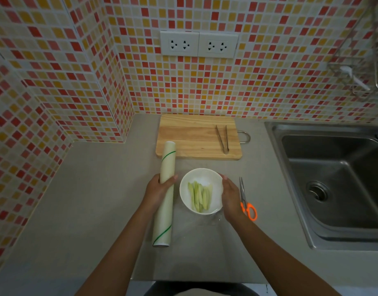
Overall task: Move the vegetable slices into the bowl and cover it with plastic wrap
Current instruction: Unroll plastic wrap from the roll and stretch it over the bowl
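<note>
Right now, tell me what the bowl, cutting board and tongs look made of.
Bowl: white, smooth and glossy, probably ceramic, possibly plastic. Cutting board: pale wood, visible grain in glued strips, matte finish, with a metal loop handle. Tongs: thin grey metal with a dull sheen, likely stainless steel.
</note>
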Demonstrator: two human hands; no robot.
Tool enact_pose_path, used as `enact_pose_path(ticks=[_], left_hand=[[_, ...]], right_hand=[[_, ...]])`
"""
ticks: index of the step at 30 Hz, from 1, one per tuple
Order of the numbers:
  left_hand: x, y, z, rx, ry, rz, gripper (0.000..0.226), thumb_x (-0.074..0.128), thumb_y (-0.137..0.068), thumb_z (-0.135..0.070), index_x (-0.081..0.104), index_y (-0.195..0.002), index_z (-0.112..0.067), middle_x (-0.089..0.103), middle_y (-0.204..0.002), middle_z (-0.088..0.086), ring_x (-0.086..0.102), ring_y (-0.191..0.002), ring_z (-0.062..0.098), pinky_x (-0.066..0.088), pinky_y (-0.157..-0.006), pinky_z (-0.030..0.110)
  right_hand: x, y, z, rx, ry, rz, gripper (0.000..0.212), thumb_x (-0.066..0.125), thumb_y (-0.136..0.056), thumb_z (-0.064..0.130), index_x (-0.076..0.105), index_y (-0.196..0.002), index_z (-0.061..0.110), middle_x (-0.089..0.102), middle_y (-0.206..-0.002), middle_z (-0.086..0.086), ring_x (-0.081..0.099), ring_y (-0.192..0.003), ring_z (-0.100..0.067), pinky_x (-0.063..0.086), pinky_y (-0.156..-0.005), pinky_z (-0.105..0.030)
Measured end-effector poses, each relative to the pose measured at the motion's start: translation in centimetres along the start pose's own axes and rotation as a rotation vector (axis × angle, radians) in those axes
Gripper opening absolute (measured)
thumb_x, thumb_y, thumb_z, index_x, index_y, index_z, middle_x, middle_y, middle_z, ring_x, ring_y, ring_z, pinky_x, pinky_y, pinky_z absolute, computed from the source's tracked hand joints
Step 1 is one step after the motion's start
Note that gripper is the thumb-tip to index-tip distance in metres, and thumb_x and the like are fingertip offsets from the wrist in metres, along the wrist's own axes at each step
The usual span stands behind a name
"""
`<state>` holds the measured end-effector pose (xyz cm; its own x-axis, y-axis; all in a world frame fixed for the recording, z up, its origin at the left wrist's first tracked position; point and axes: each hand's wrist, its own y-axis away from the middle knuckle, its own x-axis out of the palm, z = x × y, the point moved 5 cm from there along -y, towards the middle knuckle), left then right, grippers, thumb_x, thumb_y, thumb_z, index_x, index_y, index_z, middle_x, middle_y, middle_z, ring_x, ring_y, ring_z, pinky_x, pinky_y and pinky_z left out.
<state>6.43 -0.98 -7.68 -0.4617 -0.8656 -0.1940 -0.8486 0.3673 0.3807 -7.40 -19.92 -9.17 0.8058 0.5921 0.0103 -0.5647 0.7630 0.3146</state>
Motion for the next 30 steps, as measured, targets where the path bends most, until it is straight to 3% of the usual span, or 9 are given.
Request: enact_pose_path(ticks=[3,8,12,14,17,25,30], left_hand=[[-0.4,-0.2,0.1,0.009,0.002,-0.011,0.029,0.073,-0.077,-0.044,0.064,-0.088,-0.018,0.065,-0.078,0.002,0.061,-0.072,0.021,0.05,-0.067,0.038],[-1.3,-0.5,0.1,0.005,0.003,-0.062,0.043,0.074,-0.077,-0.041,0.063,-0.109,-0.014,0.069,-0.096,0.005,0.067,-0.085,0.023,0.054,-0.076,0.04],[-1.7,-0.4,0.1,0.041,-0.017,-0.031,0.019,0.065,-0.086,-0.038,0.066,-0.087,-0.019,0.066,-0.078,0.0,0.061,-0.072,0.018,0.047,-0.065,0.031],[-1.7,-0.3,0.1,0.047,-0.017,-0.022,0.018,0.061,-0.089,-0.037,0.065,-0.083,-0.02,0.065,-0.076,0.001,0.058,-0.07,0.017,0.044,-0.065,0.031],[-1.7,-0.3,0.4,0.035,0.002,-0.007,0.021,0.057,-0.092,-0.035,0.065,-0.089,-0.016,0.065,-0.081,0.004,0.058,-0.072,0.018,0.045,-0.069,0.032],[-1.4,-0.3,0.4,0.028,0.033,0.002,0.025,0.054,-0.094,-0.034,0.064,-0.091,-0.011,0.063,-0.082,0.008,0.058,-0.076,0.023,0.044,-0.073,0.035],[-1.4,-0.4,0.6,0.004,0.029,-0.033,0.03,0.057,-0.092,-0.036,0.062,-0.107,-0.01,0.064,-0.093,0.006,0.06,-0.084,0.022,0.046,-0.076,0.033]], right_hand=[[-0.2,-0.1,-0.2,0.011,0.013,-0.001,0.035,0.036,-0.103,0.023,0.066,-0.113,0.01,0.067,-0.11,-0.012,0.061,-0.104,-0.028,0.048,-0.095,-0.042],[-0.1,0.1,-0.1,-0.012,0.019,0.006,0.033,0.036,-0.103,0.023,0.067,-0.11,0.013,0.067,-0.107,-0.011,0.062,-0.1,-0.026,0.049,-0.091,-0.039],[-0.1,0.0,0.0,-0.014,0.022,0.007,0.032,0.037,-0.102,0.024,0.067,-0.107,0.016,0.068,-0.103,-0.008,0.062,-0.094,-0.021,0.05,-0.087,-0.034],[-0.2,0.0,0.1,-0.022,0.024,0.013,0.032,0.036,-0.102,0.024,0.068,-0.105,0.018,0.068,-0.1,-0.005,0.063,-0.089,-0.016,0.051,-0.078,-0.028],[-0.2,-0.1,0.0,-0.028,0.027,0.018,0.032,0.036,-0.103,0.023,0.067,-0.106,0.018,0.068,-0.099,-0.003,0.063,-0.087,-0.012,0.05,-0.071,-0.022],[-0.2,-0.2,-0.2,-0.018,0.033,0.011,0.031,0.037,-0.102,0.023,0.068,-0.103,0.02,0.069,-0.096,0.0,0.063,-0.086,-0.01,0.05,-0.07,-0.023],[-0.3,-0.1,-0.2,-0.015,0.043,0.014,0.032,0.036,-0.103,0.022,0.067,-0.102,0.021,0.068,-0.092,0.004,0.063,-0.081,-0.002,0.05,-0.059,-0.007]])
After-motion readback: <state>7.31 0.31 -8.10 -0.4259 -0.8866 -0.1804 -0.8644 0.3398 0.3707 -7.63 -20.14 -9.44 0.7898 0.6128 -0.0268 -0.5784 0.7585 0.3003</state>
